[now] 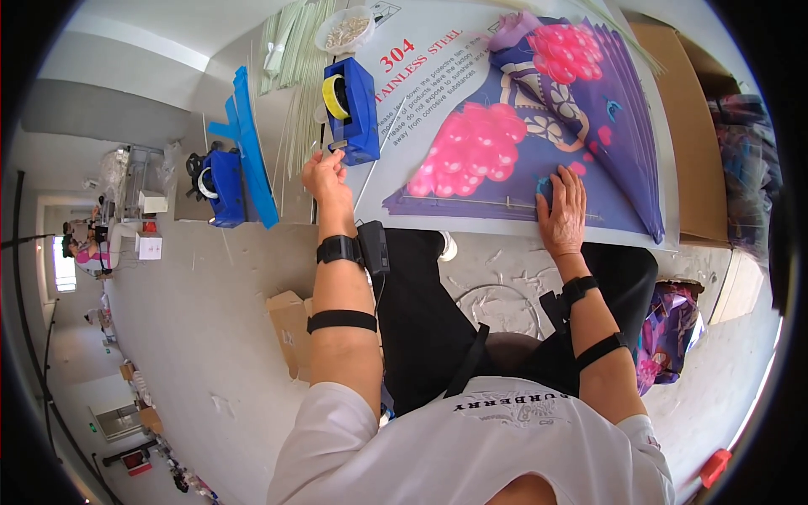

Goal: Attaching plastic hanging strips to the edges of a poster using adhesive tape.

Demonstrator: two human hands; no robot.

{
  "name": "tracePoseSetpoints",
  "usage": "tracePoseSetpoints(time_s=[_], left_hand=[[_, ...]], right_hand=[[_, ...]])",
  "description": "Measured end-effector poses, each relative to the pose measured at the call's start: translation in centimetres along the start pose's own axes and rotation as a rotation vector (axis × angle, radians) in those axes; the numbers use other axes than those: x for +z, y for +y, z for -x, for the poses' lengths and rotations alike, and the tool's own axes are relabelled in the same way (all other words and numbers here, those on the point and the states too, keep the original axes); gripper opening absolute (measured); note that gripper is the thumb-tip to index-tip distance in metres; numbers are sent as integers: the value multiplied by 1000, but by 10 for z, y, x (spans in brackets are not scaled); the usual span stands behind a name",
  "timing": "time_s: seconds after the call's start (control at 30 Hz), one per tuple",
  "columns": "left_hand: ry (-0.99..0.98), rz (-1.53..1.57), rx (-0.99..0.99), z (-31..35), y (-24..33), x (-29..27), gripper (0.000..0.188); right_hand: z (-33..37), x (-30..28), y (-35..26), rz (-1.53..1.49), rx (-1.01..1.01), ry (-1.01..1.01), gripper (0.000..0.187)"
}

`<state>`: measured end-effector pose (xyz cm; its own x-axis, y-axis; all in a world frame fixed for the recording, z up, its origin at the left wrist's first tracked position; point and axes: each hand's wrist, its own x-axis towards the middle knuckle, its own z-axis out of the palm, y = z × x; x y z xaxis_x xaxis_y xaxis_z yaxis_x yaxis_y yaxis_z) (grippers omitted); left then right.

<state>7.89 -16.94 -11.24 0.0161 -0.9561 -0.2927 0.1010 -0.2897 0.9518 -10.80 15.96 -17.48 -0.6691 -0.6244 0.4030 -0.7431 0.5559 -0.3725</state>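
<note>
My left hand [326, 175] is at the front end of a blue tape dispenser [362, 114] that carries a yellow-cored roll [334, 97]. Its thumb and fingertips pinch together by the cutter, on what looks like the tape's end; the clear strip itself is hard to make out. My right hand [564, 215] lies flat, fingers stretched out, on the near edge of a purple printed sheet [619, 185] with pink balloon-like clusters. A small teal patch [542, 185] shows beside its thumb. Along the sheet's near edge runs a thin pale rod [471, 200]. The sheet's far right part is folded over in layers.
Left of the dispenser stand a second blue dispenser [223, 189] and blue strips [251, 151]. Bundles of thin pale rods [295, 42] and a bowl of small pieces [346, 32] lie at the back. A cardboard box [686, 135] borders the table's right side.
</note>
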Motion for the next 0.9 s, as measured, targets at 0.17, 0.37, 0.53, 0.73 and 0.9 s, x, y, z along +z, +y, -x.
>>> tracePoseSetpoints(time_s=[0.17, 0.37, 0.53, 0.73, 0.9], left_hand=[[60, -4, -83, -3, 0, 2, 47], [12, -148, -251, 2, 4, -1, 26], [142, -217, -289, 25, -22, 1, 9], [-80, -35, -181, 73, -7, 24, 26], [-449, 34, -316, 137, -42, 45, 28]], right_hand=[[-1, 0, -1, -10, -14, 9, 43], [1, 0, 3, 0, -1, 22, 43], [3, 3, 2, 0, 13, 4, 42], [4, -4, 5, -69, 6, 42, 39], [3, -4, 5, -212, 28, 94, 40]])
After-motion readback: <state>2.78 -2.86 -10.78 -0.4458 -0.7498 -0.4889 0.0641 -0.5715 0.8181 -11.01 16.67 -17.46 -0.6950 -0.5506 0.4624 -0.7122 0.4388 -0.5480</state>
